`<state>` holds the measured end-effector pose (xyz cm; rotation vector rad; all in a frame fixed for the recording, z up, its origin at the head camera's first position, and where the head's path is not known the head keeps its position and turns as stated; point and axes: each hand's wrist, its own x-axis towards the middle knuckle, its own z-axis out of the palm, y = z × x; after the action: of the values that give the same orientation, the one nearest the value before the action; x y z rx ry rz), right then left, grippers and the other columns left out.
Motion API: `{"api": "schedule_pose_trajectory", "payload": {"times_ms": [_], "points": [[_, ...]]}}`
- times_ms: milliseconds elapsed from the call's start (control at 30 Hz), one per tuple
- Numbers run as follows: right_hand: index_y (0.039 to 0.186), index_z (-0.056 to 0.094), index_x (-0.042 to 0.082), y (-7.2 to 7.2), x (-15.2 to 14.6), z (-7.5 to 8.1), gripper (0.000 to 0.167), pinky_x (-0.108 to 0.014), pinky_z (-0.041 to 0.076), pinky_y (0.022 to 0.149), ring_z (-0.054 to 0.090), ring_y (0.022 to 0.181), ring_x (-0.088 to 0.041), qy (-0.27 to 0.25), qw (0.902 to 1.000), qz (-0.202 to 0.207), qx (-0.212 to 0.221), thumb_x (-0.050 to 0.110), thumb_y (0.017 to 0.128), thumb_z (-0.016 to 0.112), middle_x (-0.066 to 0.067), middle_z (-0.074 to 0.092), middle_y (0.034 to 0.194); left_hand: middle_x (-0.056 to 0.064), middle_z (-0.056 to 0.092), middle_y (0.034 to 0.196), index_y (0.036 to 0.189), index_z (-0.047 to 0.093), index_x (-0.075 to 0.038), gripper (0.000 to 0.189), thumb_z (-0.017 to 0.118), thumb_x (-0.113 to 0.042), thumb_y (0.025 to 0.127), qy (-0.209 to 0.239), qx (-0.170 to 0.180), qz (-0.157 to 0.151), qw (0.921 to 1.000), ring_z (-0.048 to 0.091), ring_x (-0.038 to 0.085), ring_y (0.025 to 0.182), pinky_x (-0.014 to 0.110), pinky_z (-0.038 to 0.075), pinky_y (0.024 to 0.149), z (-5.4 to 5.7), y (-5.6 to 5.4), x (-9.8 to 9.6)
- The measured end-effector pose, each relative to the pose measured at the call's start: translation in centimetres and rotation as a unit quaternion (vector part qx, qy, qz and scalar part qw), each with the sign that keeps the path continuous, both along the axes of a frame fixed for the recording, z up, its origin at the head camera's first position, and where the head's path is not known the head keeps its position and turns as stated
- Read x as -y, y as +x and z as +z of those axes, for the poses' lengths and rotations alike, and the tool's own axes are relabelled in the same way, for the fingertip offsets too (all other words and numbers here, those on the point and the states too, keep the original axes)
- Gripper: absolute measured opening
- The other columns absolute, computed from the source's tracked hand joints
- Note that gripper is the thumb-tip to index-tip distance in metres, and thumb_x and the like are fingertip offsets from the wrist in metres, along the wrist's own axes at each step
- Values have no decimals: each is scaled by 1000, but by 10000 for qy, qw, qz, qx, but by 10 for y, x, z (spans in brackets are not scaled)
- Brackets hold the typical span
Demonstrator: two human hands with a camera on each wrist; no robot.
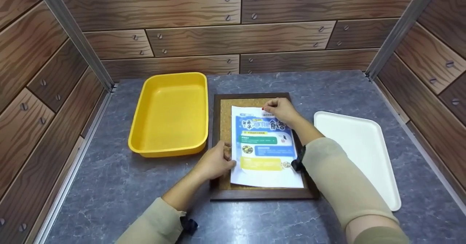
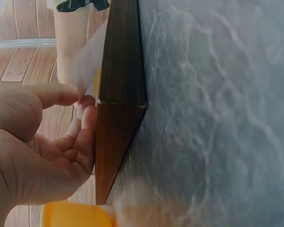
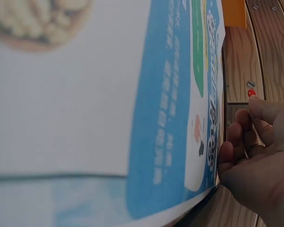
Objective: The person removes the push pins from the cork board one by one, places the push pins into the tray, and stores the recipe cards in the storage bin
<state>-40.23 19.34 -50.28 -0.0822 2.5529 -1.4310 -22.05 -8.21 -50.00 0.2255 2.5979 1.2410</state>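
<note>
A printed poster sheet (image 1: 267, 178) with blue, green and yellow panels lies over a cork board (image 1: 225, 127) in a dark wooden frame (image 1: 262, 195). My left hand (image 1: 214, 160) pinches the sheet's left edge between thumb and fingers. In the left wrist view, that hand (image 2: 52, 137) has its fingers beside the frame's side, the paper edge standing up off the board. Near the sheet's top edge, my right hand (image 1: 282, 111) holds a small red push pin (image 3: 251, 92) at its fingertips. The pin's point is hidden.
To the left of the board stands a yellow tray (image 1: 169, 151) with raised walls. A white tray (image 1: 358, 142) lies on the right, partly behind the right sleeve. Wood-patterned panels (image 1: 189, 11) wall in the grey marbled table (image 1: 120, 200) at the back and sides.
</note>
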Motion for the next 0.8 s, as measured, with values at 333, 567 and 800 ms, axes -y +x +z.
{"api": "schedule_pose_trajectory", "payload": {"times_ms": [333,567,800], "points": [[116,76,-2,11,-5,7,23,-27,54,79,66,90,-18,-319,9993,128,-117,17,107,68,-18,75,115,18,75,114,140,55,1,52,76,-1,92,997,597,310,9927,73,21,80,33,66,65,-9,-1,1],[117,76,-3,19,-10,14,23,-32,52,91,62,98,-20,-524,9986,-29,-15,16,106,69,8,71,93,21,72,120,141,56,3,51,74,1,93,1236,888,481,9872,72,24,93,36,67,73,-11,-2,5],[119,74,-3,30,-19,23,27,-39,53,96,62,99,-20,-581,9983,-31,16,21,107,68,11,71,91,19,71,122,135,61,1,42,72,-1,95,1012,683,526,9911,68,27,108,36,64,88,-12,1,7]]}}
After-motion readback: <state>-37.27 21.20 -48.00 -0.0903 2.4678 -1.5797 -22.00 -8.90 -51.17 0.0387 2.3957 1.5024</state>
